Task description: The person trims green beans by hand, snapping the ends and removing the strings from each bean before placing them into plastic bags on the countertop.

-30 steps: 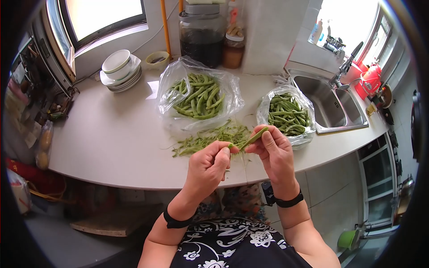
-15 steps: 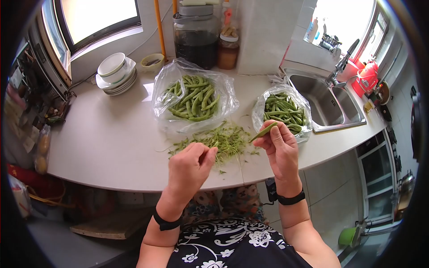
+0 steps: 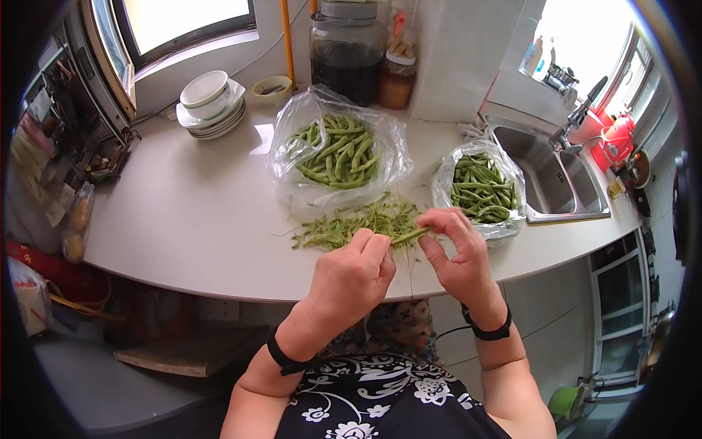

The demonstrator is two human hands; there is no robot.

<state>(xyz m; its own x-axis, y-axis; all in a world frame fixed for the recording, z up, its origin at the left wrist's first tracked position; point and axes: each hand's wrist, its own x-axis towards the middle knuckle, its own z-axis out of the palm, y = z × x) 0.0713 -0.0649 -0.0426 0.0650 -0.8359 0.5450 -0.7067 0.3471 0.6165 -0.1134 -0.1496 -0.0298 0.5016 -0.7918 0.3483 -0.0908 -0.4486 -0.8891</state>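
A single green bean (image 3: 411,235) stretches between my two hands, above the counter's front part. My left hand (image 3: 351,274) is closed, its thumb and forefinger pinching the bean's left end. At the other end, the fingertips of my right hand (image 3: 466,252) are on the bean, with the thumb a little lower. Just behind the hands lies a loose heap of green trimmings and strings (image 3: 365,219), partly hidden by my left hand. Beyond it sits a clear plastic bag of beans (image 3: 340,154); a smaller bag of beans (image 3: 482,190) stands behind my right hand.
The white counter (image 3: 175,219) curves along the front. Stacked bowls and plates (image 3: 208,106) and a small yellow bowl (image 3: 272,89) stand at the back left. Large jars (image 3: 347,58) are against the wall. A steel sink (image 3: 541,172) is to the right, beside a red kettle (image 3: 616,143).
My left hand has moved right and closed on the bean's end. The bean, held in my right hand, has come lower and left. The whole view has shifted slightly.
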